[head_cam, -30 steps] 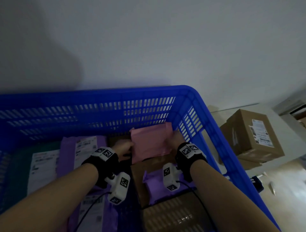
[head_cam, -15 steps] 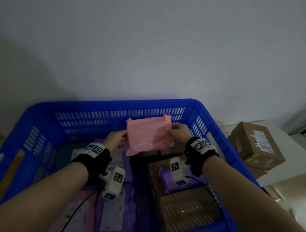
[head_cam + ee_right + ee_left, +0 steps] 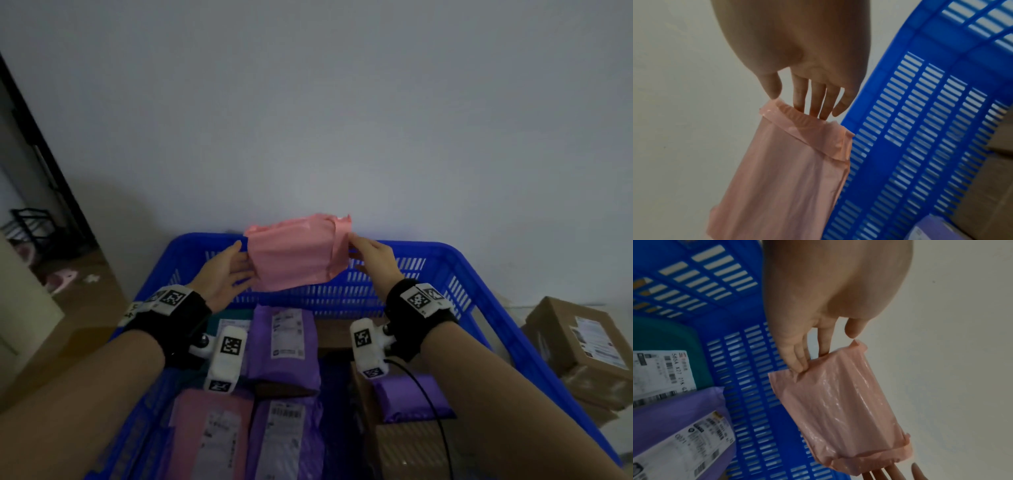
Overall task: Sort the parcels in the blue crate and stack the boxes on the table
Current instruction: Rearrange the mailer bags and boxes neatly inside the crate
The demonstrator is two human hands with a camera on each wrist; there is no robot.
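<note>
Since the frames a moment ago, the pink parcel [image 3: 297, 253] has risen from deep inside the blue crate [image 3: 486, 284] to above its far rim, against the pale wall, and the hands have gone from clutching it to holding it between nearly straight fingers. The left hand [image 3: 224, 270] presses its fingertips [image 3: 800, 363] on one short edge; the right hand [image 3: 373, 255] touches the taped, folded end with straight fingers [image 3: 813, 104], so neither hand curls round it. The parcel is a glossy, crinkled plastic pouch, soft and roughly rectangular. The crate is hard plastic with slotted walls. Inside it lie three purple mailers [image 3: 284, 346], smooth and flat, two of them showing white labels, one pink mailer [image 3: 214, 431] near the crate's near-left corner, and a ribbed cardboard box [image 3: 404, 445]. Right of the crate stand stacked brown cardboard boxes [image 3: 582, 346], at least two.
</note>
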